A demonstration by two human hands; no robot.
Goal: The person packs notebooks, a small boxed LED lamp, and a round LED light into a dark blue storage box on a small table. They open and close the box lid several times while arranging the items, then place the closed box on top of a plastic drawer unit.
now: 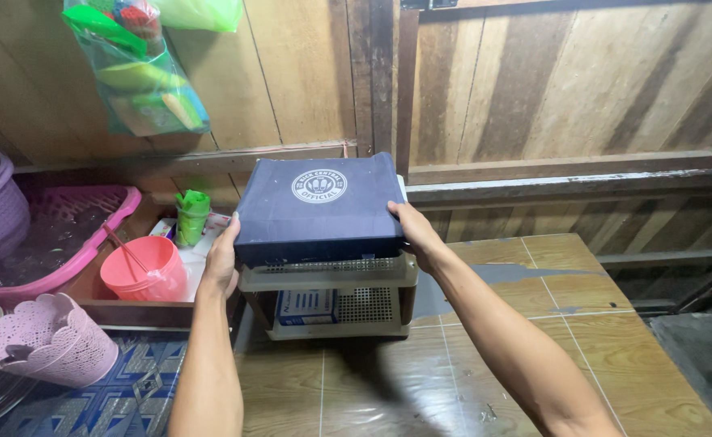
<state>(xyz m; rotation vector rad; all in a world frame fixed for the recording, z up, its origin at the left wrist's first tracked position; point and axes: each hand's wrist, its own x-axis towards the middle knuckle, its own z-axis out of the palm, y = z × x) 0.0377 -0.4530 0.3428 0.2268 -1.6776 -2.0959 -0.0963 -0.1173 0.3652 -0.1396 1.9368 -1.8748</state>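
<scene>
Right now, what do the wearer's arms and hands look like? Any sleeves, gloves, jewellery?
Both arms are bare to the bottom edge of the frame: no sleeves in view. The left hand and right hand are bare too, with no gloves, and no watch or bracelet shows on either wrist. No rings are visible on the parts of the fingers that show. No cables or markings.

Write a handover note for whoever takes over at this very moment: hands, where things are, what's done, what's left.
Left hand: gripping the left edge of the dark box.
Right hand: gripping its right edge.
Box: level, on or just above the top of the beige rack; contact cannot be told. A blue-and-white carton sits on the rack's lower shelf.
Done: box is at the rack top.
Left: both hands are on the box; it is not released.
</scene>
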